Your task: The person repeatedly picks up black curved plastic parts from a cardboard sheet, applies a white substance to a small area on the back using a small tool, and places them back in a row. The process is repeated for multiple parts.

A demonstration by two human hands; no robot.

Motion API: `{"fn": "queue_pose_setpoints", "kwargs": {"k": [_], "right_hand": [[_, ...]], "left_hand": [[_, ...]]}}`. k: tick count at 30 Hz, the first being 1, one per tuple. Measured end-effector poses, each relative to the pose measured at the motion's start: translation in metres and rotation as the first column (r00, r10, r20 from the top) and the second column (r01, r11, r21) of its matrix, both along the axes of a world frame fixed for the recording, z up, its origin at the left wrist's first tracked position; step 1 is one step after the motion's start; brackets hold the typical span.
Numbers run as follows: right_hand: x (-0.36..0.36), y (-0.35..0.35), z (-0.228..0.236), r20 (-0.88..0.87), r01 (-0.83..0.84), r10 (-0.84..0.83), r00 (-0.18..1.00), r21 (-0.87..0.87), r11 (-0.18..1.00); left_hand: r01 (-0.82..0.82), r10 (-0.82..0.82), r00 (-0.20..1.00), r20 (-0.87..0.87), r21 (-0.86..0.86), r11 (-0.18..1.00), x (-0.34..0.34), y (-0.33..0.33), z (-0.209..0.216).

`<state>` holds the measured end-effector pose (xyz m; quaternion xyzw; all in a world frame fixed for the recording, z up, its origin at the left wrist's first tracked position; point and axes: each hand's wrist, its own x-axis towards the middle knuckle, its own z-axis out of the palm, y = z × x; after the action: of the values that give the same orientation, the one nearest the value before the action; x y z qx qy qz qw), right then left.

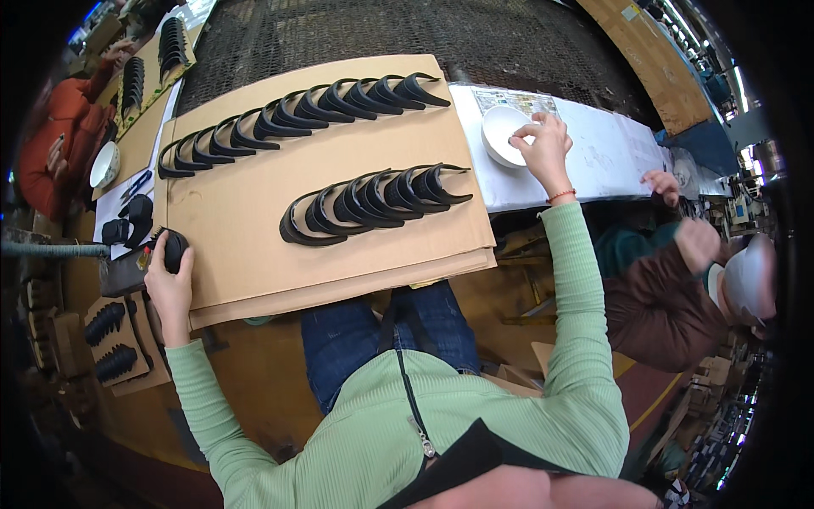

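My left hand is closed around a curved black part at the left edge of the cardboard sheets. My right hand is over a white bowl, thumb and forefinger pinched together at its rim. Anything between those fingertips is too small to make out. On the cardboard lie two overlapping rows of arched black parts: a long far row and a shorter near row.
A dark mesh surface stretches behind the cardboard. Beyond the left edge are another white bowl, a blue-black tool and a person in red. To the right, a person in a brown sleeve works close by the white tabletop.
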<state>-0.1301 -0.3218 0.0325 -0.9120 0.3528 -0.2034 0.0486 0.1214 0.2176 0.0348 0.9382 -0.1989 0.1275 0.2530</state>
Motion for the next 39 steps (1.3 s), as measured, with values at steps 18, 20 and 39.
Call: {"fn": "queue_pose_setpoints", "kwargs": {"k": [18,20,39], "right_hand": [[0.008,-0.004,-0.004,-0.055,0.021,-0.025,0.998,-0.064,0.998],[0.005,-0.009,-0.004,0.027,0.05,-0.05,0.998,-0.016,0.999],[-0.04,0.16,0.076,0.9,-0.826,0.092,0.426,0.345,0.446]], "left_hand": [[-0.028,0.048,0.999,0.02,-0.568,0.822,0.008,0.012,0.019],[0.038,0.049,0.991,0.126,-0.61,0.791,-0.005,0.007,0.035],[-0.277,-0.88,0.097,-0.465,-0.862,0.425,-0.178,-0.122,0.083]]}}
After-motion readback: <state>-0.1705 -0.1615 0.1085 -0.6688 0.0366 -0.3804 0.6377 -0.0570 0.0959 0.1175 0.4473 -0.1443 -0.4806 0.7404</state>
